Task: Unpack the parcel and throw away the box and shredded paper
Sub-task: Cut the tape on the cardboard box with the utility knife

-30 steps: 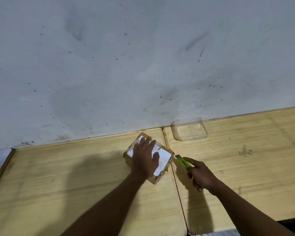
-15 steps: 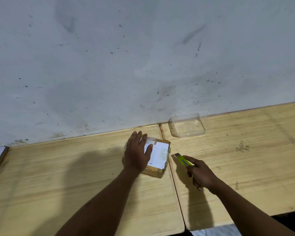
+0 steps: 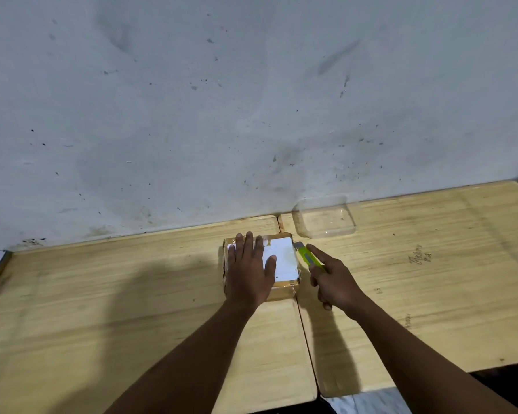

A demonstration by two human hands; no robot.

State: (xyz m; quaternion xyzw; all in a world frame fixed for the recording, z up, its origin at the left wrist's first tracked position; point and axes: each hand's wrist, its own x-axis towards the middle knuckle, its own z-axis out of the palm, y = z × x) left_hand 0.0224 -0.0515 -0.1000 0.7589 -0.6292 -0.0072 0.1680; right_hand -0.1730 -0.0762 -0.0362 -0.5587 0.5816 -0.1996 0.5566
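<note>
My left hand (image 3: 251, 271) presses flat, fingers straight, on the taped cardboard parcel (image 3: 284, 289) on the wooden table (image 3: 102, 294). The print on its white label (image 3: 283, 258) is too small to read. My right hand (image 3: 332, 282) grips a green utility knife (image 3: 307, 255) just beside the parcel.

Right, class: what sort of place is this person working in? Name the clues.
Probably a plain workroom or home bench: bare wooden tabletops set against a scuffed, marked wall, with a clear plastic container near the parcel.

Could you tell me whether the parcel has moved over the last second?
Yes: the parcel has turned from skewed to roughly parallel with the table seam, under the left hand.
</note>
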